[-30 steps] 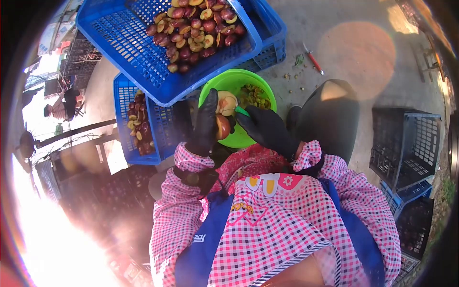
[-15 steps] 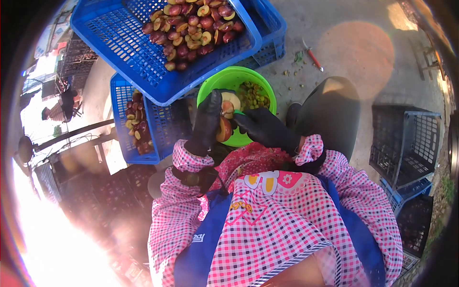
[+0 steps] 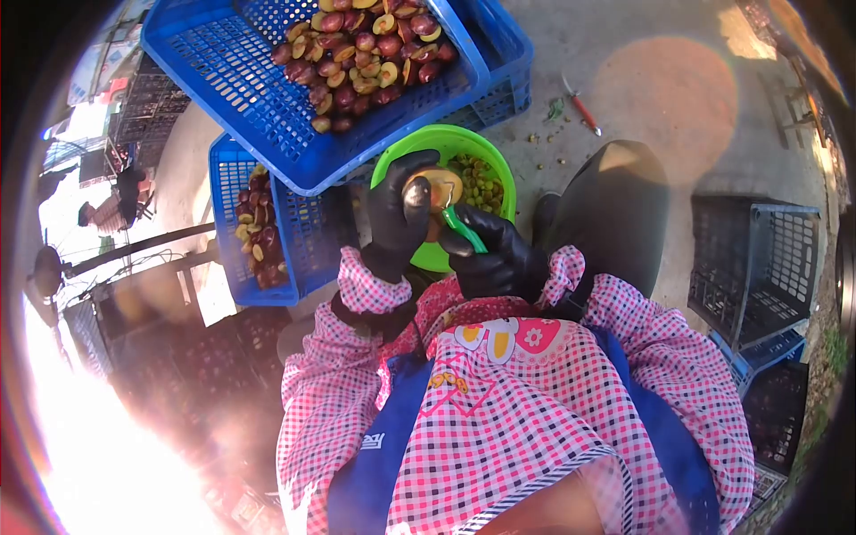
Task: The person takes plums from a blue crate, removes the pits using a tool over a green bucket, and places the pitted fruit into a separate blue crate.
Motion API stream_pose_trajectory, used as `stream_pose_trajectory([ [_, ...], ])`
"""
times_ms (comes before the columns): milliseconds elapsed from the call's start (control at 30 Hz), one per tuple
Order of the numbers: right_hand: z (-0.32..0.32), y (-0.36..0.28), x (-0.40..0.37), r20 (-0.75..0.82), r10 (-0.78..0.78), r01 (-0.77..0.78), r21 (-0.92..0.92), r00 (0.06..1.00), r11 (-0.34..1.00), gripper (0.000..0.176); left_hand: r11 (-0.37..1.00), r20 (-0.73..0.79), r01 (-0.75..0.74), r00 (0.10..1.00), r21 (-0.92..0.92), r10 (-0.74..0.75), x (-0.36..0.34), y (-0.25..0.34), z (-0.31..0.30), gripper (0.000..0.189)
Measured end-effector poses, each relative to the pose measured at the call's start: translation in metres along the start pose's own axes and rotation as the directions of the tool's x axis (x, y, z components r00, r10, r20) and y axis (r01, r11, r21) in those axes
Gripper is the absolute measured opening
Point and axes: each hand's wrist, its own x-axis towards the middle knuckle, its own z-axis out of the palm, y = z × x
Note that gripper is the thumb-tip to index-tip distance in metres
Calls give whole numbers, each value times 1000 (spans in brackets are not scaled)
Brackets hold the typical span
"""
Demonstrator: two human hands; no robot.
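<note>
Both hands wear dark gloves above a bright green bucket [image 3: 504, 156]. My left hand [image 3: 403, 203] is wrapped round a cut fruit half [image 3: 439, 185], its pale cut face turned up. In my right hand [image 3: 495, 254] is a green-handled tool [image 3: 465, 230], whose thin metal tip touches the fruit half. Small green-brown pieces [image 3: 479, 187] lie inside the bucket, partly hidden by the hands.
A large blue crate [image 3: 223, 98] of cut red fruit is tilted at the top, over another crate. A smaller blue crate [image 3: 290, 241] holds fruit at left. A red-handled tool [image 3: 584, 113] lies on the floor. Black crates [image 3: 753, 267] stand at right. A person [image 3: 125, 201] is far left.
My right hand has turned and moved slightly down, showing the green handle. My left fingers have curled round the fruit half, and the reddish piece below them is no longer seen.
</note>
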Motion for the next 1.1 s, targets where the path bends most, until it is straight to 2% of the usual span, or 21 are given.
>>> stream_pose_trajectory([
  [33, 4, -1, -1, -117, -63, 53, -92, 991, 994, 47, 1000, -2, -6, 1000, 1, 6, -1, -4, 0, 54],
  [100, 11, 5, -1, -221, -131, 93, -174, 966, 980, 47, 837, 121, 436, 899, -332, -420, -6, -3, -2, 50],
  [133, 14, 3, -1, -240, -140, 93, -198, 961, 976, 47, 842, 119, 428, 903, -329, -413, -4, -2, -2, 50],
  [200, 17, 2, -5, -264, -146, 89, -217, 953, 972, 47, 724, 58, 617, 772, -308, -633, 10, 21, 4, 45],
  [267, 17, 1, -8, -528, -291, -55, -544, 798, 837, 51, 756, 75, 634, 772, -164, -631, 9, 12, -2, 45],
  [300, 17, 0, -6, -528, -282, -60, -540, 801, 839, 51, 771, 96, 637, 768, -14, -633, 8, 7, -5, 44],
  [367, 16, -4, -3, -449, -441, -122, -795, 777, 594, 51, 708, 138, 698, 716, -108, -685, 9, 4, -7, 43],
  [433, 19, -3, -1, -463, -431, -240, -845, 775, 477, 48, 628, 198, 753, 658, -196, -726, 7, 10, -6, 43],
  [467, 21, -2, -1, -478, -422, -353, -871, 770, 342, 45, 648, 129, 709, 696, -278, -706, 7, 25, -6, 42],
  [533, 22, -4, -5, -450, -438, -314, -883, 778, 349, 44, 671, 55, 653, 730, -353, -681, 7, 27, -9, 42],
  [567, 22, -6, -6, -420, -456, -273, -894, 785, 355, 43, 918, 1, 395, 919, 33, -395, 3, 13, -19, 39],
  [600, 20, -5, -5, -422, -452, -274, -893, 786, 358, 43, 911, 83, 35, 994, 411, -76, -5, 0, -32, 37],
  [633, 17, -5, -4, -444, -525, -273, -887, 726, 373, 45, 909, 81, 40, 993, 414, -81, -13, -10, -45, 37],
  [700, 18, -9, -3, -454, -598, -267, -886, 660, 378, 47, 905, -166, 383, 920, 187, -355, -22, -37, -85, 35],
  [767, 25, -8, -7, -379, -638, -153, -912, 670, 381, 46, 806, -437, 549, 795, 222, -421, -24, -91, -180, 29],
  [833, 32, -8, -5, -426, -623, -238, -900, 656, 365, 41, 165, -373, 429, 883, 888, -285, 10, -20, -206, 34],
  [867, 34, -9, -3, -471, -607, -321, -882, 640, 346, 35, -44, -160, 155, 978, 987, -134, 16, -27, -234, 42],
  [933, 33, -12, 3, -519, -600, -333, -854, 608, 401, 33, 48, -167, 160, 966, 986, 198, 57, -17, -202, 43],
  [1000, 33, -15, 5, -570, -586, -351, -820, 576, 452, 31, 592, -154, 144, 987, 793, -33, 104, -61, -172, 43],
  [1067, 35, -20, 6, -507, -638, -346, -862, 580, 370, 32, 583, 59, 303, 853, 754, -519, 149, -70, -124, 48],
  [1100, 36, -21, 5, -504, -647, -345, -863, 572, 368, 32, 448, 283, -20, 799, 894, -530, 172, -116, -116, 50],
])
